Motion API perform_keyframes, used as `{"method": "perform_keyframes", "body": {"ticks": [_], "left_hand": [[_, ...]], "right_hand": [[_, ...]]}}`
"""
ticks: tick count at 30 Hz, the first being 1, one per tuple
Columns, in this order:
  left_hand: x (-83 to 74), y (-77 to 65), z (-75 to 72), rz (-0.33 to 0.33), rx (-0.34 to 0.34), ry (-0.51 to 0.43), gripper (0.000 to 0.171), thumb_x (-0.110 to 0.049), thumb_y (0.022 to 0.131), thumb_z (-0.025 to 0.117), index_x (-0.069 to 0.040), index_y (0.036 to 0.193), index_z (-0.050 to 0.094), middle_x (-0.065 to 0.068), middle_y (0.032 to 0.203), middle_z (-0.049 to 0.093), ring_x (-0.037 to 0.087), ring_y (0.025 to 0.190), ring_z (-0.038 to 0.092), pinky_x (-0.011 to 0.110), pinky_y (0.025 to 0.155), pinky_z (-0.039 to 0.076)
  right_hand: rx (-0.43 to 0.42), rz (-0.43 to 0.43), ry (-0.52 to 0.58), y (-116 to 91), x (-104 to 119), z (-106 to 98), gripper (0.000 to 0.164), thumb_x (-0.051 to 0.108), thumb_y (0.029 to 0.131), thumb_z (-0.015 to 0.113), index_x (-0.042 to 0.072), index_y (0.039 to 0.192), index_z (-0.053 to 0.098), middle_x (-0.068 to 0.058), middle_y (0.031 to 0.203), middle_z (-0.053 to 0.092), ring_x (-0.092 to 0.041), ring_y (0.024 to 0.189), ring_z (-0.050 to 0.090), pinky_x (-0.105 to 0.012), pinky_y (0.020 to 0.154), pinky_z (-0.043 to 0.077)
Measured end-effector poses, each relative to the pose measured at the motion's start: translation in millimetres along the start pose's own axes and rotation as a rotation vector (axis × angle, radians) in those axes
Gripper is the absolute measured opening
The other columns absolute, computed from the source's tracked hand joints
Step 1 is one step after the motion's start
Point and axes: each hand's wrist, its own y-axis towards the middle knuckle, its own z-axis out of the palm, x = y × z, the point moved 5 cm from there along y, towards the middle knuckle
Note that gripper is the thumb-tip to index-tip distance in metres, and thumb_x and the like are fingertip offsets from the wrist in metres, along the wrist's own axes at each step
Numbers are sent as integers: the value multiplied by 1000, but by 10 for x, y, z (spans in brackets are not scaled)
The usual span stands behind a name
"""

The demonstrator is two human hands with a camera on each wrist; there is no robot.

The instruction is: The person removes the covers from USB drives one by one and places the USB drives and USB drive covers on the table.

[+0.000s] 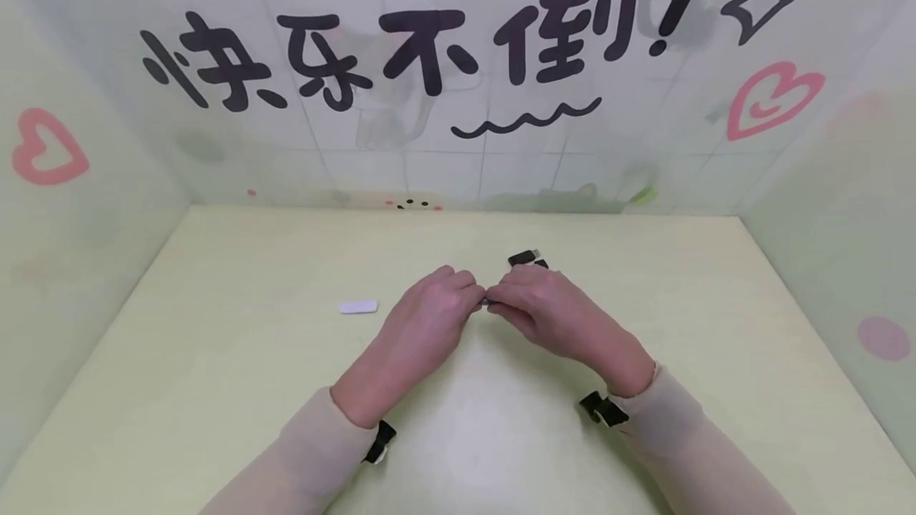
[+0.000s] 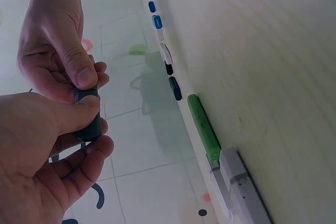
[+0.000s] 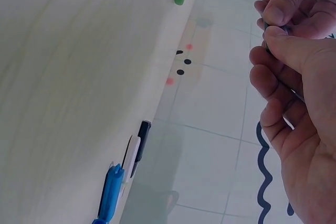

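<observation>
We hold a small dark oblong piece, pinched between our left hand and right hand, not yet set down; whether it is opened, we cannot tell. Beyond lies a black, metal-plugged USB stick, unheld.

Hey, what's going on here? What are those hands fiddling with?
A person's left hand and right hand together pinch a small dark stick, maybe a USB stick, above the table. Their fingers hide too much to tell if it is open or closed. Just beyond the right hand lies a black USB stick with its metal plug showing. A small white piece lies to the left of the left hand.
</observation>
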Motion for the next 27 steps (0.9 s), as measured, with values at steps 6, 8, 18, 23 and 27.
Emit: {"method": "perform_keyframes", "body": {"ticks": [6, 8, 18, 23, 27], "left_hand": [[-2, 23, -21, 7, 1, 6, 7, -2, 88, 72, -8, 90, 74, -2, 78, 61, 16, 68, 47, 22, 64, 44], [-2, 23, -24, 6, 5, 6, 6, -2, 88, 72, -8, 90, 74, -2, 78, 60, 16, 68, 47, 22, 64, 44], [0, 12, -27, 10, 8, -4, 6, -3, 89, 71, -8, 91, 74, -3, 78, 60, 15, 68, 47, 22, 65, 44], [-2, 4, -24, 11, 8, -6, 6, -3, 89, 71, -8, 91, 74, -3, 79, 61, 15, 68, 48, 22, 65, 44], [-3, -3, -23, 12, 7, -4, 6, -3, 89, 71, -8, 91, 74, -3, 79, 60, 15, 68, 47, 22, 65, 44]], "right_hand": [[-3, -4, 3, 11, -1, -26, 6, 12, 89, 74, 10, 95, 74, 5, 83, 63, -9, 75, 54, -22, 71, 47], [-4, -5, 4, 14, 1, -30, 6, 12, 89, 74, 10, 95, 73, 5, 83, 63, -9, 74, 54, -22, 71, 47], [-5, -5, 13, 11, 7, -30, 7, 12, 89, 74, 9, 96, 73, 5, 83, 63, -9, 74, 54, -21, 70, 47], [0, -1, 19, 4, 16, -32, 7, 12, 89, 74, 9, 95, 73, 5, 83, 63, -9, 74, 54, -21, 70, 47], [2, -2, 22, 2, 17, -31, 6, 12, 89, 74, 9, 95, 73, 5, 82, 62, -9, 73, 53, -21, 70, 47]]}}
